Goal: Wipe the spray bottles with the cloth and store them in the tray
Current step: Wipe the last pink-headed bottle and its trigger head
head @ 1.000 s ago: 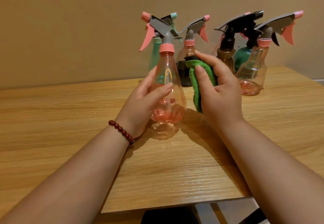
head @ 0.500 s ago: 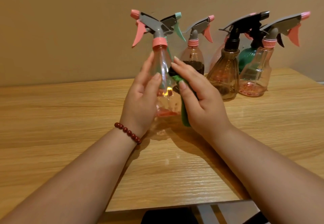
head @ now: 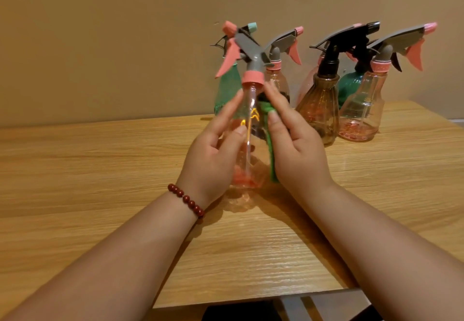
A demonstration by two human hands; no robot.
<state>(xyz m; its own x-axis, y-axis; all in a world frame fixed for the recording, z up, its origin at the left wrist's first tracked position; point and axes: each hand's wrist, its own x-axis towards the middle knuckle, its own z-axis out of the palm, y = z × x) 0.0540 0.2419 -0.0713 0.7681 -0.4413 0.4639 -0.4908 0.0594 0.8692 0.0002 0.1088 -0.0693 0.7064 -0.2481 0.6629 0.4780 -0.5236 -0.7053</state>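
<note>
Wall, plain and beige, runs behind everything. In front of it stands a light wooden table with streaked grain, and two bare forearms reach across it from the near edge.

Along the back of the table, close to the wall, a cluster of plastic spray bottles stands upright. There is a teal bottle at the left and a clear pinkish bottle with a grey head partly hidden behind the fingers. Next come an amber ribbed bottle with a black head, a dark green bottle tucked behind it, and a clear bottle with a pink base and pink trigger at the right. They crowd close behind the work, so the held bottle overlaps the teal and pinkish ones.

Nearer me, over the middle of the table, is the clear pink-tinted plastic spray bottle, with a grey head and pink collar. It leans slightly, and I cannot tell whether its base touches the wood.

The left hand grips its body, thumb on the near side and fingers running up the far side towards the neck. The right hand holds a folded green cloth against the bottle's right flank. Its thumb tip sits on the cloth's front edge, and its fingers reach up to just under the collar.

A bracelet of dark red beads circles the left wrist.
</note>
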